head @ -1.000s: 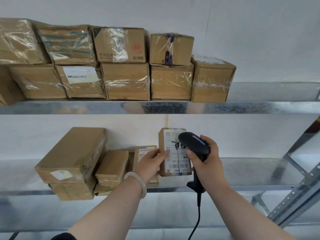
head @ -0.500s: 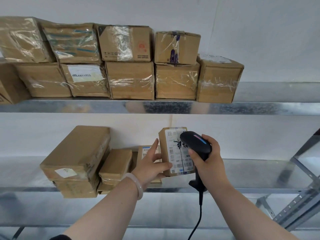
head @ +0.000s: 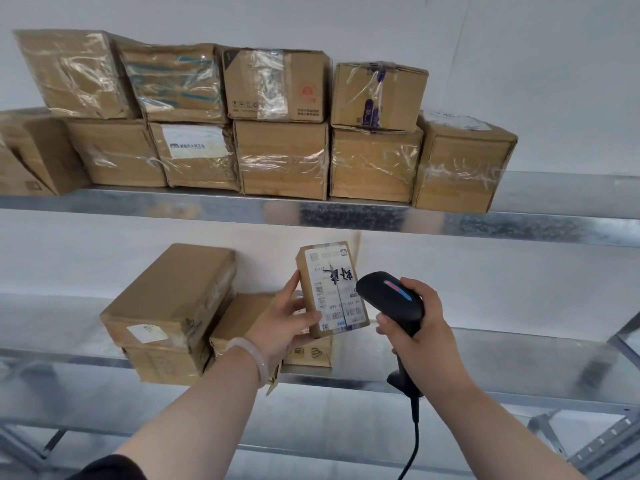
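I see two galvanised steel shelves set against a white wall. The upper shelf (head: 363, 216) carries a row of brown, tape-wrapped cartons standing side by side and touching. The leftmost carton (head: 34, 157) sits turned at an angle, a labelled carton (head: 194, 157) shows a white sticker, and the end carton (head: 460, 171) closes the row on the right. On the lower shelf (head: 502, 365), a squat carton (head: 162, 365) lies at the left under a bigger one. Just to its right lies a low pile of flat cartons (head: 239, 327), with a small printed carton (head: 311, 355) beside it.
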The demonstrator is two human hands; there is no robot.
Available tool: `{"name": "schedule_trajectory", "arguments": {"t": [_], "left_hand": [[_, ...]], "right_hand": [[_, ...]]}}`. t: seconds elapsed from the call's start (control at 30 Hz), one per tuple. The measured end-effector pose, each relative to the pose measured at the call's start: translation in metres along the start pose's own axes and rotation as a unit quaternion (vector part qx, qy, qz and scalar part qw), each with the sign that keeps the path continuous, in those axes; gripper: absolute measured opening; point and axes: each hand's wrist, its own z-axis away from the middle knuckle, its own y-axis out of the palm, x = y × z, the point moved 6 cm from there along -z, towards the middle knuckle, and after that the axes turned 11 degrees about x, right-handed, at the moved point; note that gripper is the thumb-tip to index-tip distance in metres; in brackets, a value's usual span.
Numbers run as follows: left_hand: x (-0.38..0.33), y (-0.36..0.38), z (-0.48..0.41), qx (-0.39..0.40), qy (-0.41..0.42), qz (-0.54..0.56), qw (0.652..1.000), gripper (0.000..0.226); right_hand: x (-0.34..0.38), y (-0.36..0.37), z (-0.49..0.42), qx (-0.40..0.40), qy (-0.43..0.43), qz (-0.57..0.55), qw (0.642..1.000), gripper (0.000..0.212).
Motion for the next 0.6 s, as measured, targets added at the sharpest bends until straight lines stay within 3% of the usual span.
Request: {"name": "schedule_trajectory", "arguments": {"t": [0.23, 0.6], "left_hand": [[-0.003, -0.017, 0.005, -0.044, 0.024, 0.017, 0.999, 0.083], [-0.001, -0.015, 0.012, -0.080, 0.024, 0.041, 0.996, 0.088]], "right_hand": [[0.015, 0.012, 0.011, 0.083, 0.003, 0.073, 0.994, 0.050], [0.043, 0.006, 0.028, 0.117, 0.009, 0.120, 0.986, 0.041]]}}
